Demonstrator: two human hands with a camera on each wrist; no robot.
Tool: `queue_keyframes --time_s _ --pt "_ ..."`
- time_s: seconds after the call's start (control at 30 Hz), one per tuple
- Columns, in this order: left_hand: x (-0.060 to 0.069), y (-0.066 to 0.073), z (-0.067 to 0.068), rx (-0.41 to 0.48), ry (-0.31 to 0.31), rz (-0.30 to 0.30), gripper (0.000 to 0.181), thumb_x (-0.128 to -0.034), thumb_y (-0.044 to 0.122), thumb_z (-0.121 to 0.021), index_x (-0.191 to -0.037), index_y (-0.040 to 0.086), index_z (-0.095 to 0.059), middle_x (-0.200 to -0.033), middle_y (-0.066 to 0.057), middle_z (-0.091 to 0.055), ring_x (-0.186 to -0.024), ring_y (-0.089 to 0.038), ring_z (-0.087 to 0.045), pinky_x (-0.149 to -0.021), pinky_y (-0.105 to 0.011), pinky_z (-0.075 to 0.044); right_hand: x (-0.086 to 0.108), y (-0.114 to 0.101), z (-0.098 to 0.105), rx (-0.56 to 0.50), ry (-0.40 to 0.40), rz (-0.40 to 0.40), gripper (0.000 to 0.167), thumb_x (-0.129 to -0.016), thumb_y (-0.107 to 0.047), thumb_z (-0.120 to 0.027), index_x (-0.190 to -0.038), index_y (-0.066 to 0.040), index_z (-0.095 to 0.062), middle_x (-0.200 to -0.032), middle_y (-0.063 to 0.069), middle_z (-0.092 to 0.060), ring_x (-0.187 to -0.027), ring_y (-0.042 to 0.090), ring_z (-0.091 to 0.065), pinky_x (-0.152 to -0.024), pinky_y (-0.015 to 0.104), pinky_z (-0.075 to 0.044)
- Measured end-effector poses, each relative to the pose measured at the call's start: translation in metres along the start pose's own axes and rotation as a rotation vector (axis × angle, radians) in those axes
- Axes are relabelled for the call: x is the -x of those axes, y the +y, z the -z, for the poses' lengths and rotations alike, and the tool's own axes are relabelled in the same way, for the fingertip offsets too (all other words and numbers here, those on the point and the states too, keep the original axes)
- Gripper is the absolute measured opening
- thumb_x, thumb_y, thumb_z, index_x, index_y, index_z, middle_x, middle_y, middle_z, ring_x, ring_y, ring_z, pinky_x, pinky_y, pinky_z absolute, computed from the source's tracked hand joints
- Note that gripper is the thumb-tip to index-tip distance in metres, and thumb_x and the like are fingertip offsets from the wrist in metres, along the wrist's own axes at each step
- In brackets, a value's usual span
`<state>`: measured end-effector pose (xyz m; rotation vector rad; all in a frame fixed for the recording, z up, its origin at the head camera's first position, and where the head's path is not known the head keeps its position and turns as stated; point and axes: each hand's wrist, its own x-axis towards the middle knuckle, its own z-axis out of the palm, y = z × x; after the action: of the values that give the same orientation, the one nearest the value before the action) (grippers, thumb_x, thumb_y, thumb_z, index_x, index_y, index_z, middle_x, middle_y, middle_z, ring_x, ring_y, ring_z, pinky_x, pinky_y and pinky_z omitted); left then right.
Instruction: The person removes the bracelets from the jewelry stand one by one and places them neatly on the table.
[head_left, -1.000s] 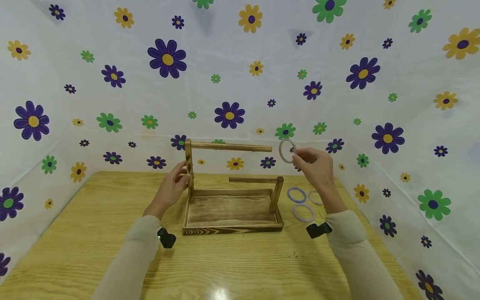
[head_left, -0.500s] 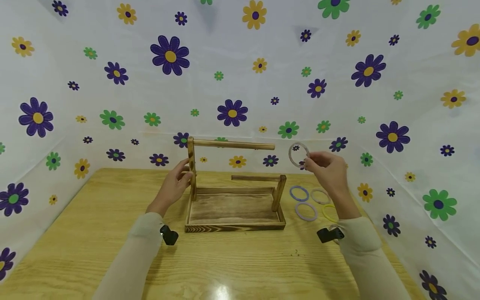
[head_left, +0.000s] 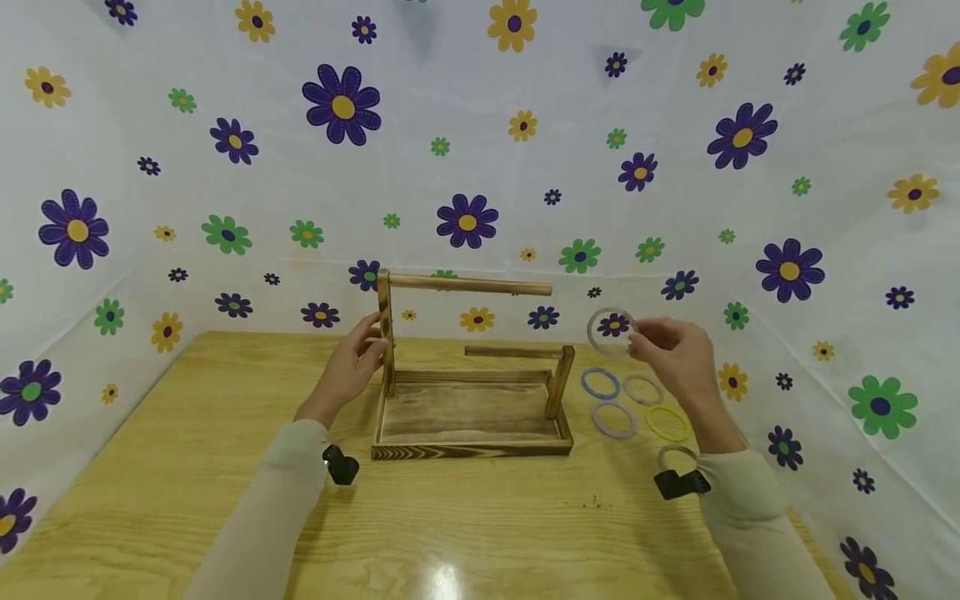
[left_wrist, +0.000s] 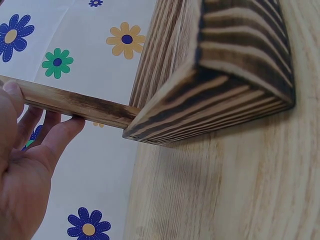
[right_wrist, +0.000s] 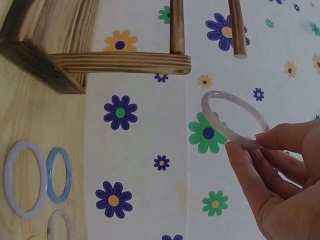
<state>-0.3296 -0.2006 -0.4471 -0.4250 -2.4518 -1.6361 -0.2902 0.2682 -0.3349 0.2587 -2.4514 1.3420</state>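
Observation:
A wooden bangle stand [head_left: 472, 451] with a tray base and two horizontal bars is on the table. My left hand [head_left: 351, 363] grips its tall left post [head_left: 386, 333]; in the left wrist view the thumb lies on one side of the post and the fingers on the other. Between thumb and fingertips my right hand [head_left: 678, 358] pinches a pale pinkish, translucent bangle [right_wrist: 212, 117]. That bangle is in the air, to the right of the free end of the upper bar [head_left: 480, 285] and apart from it. Both bars bear no bangles.
Right of the stand lie a blue bangle [head_left: 583, 384], a lilac bangle [head_left: 614, 436], a yellow bangle [head_left: 667, 438] and a pale bangle [head_left: 643, 402]. Another pale bangle [head_left: 662, 458] is partly hidden by the right wrist camera [head_left: 678, 484]. A flowered cloth [head_left: 525, 167] hangs behind the table.
My right hand has moved right and downward with the pale bangle, farther from the upper bar's end. The left hand keeps its grip on the post. The head view has shifted slightly.

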Motion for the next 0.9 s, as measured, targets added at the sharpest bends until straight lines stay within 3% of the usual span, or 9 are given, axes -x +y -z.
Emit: queue_keyframes --time_s 0.1,0.2,0.37,0.63,0.9 --pt "-0.002 0.000 0.000 0.005 -0.001 0.000 0.056 -0.1118 0.029 -0.044 -0.165 0.020 -0.027 -0.142 -0.024 -0.054 -0.131 -0.042 -0.059 -0.111 -0.055 -0.052 0.002 0.005 0.004 0.014 -0.018 0.005 0.033 -0.099 -0.014 -0.069 -0.122 0.010 -0.069 -0.104 0.020 -0.075 -0.075 -0.005 -0.069 -0.072 0.009 -0.059" --pt "-0.004 0.002 -0.001 0.010 -0.002 0.004 0.057 -0.1115 0.030 -0.045 -0.165 0.021 -0.026 -0.143 -0.023 -0.054 -0.131 -0.041 -0.059 -0.111 -0.053 -0.052 0.006 0.010 0.007 0.042 -0.041 0.007 0.032 -0.099 -0.013 -0.068 -0.122 0.010 -0.069 -0.100 0.018 -0.076 -0.074 -0.005 -0.069 -0.071 0.010 -0.060" --pt "-0.008 0.003 -0.002 0.010 0.002 -0.004 0.057 -0.1116 0.026 -0.046 -0.165 0.019 -0.026 -0.143 -0.024 -0.054 -0.130 -0.042 -0.059 -0.111 -0.055 -0.052 0.016 0.022 0.009 0.092 -0.095 -0.014 0.032 -0.101 -0.013 -0.066 -0.123 0.010 -0.068 -0.109 0.032 -0.073 -0.074 -0.005 -0.069 -0.070 0.012 -0.061" --pt "-0.004 0.005 -0.002 0.002 0.003 0.002 0.056 -0.1118 0.027 -0.045 -0.165 0.020 -0.027 -0.140 -0.023 -0.055 -0.129 -0.041 -0.060 -0.111 -0.055 -0.053 0.028 0.040 0.009 0.183 -0.177 -0.105 0.032 -0.102 -0.016 -0.065 -0.125 0.007 -0.069 -0.108 0.025 -0.076 -0.076 0.001 -0.072 -0.071 0.016 -0.062" --pt "0.002 0.001 -0.002 0.002 -0.001 0.020 0.057 -0.1116 0.030 -0.045 -0.165 0.022 -0.026 -0.141 -0.021 -0.055 -0.130 -0.040 -0.060 -0.111 -0.055 -0.053 0.038 0.053 0.002 0.221 -0.200 -0.092 0.029 -0.101 -0.010 -0.066 -0.124 0.006 -0.070 -0.111 0.027 -0.073 -0.076 0.010 -0.074 -0.068 0.013 -0.058"
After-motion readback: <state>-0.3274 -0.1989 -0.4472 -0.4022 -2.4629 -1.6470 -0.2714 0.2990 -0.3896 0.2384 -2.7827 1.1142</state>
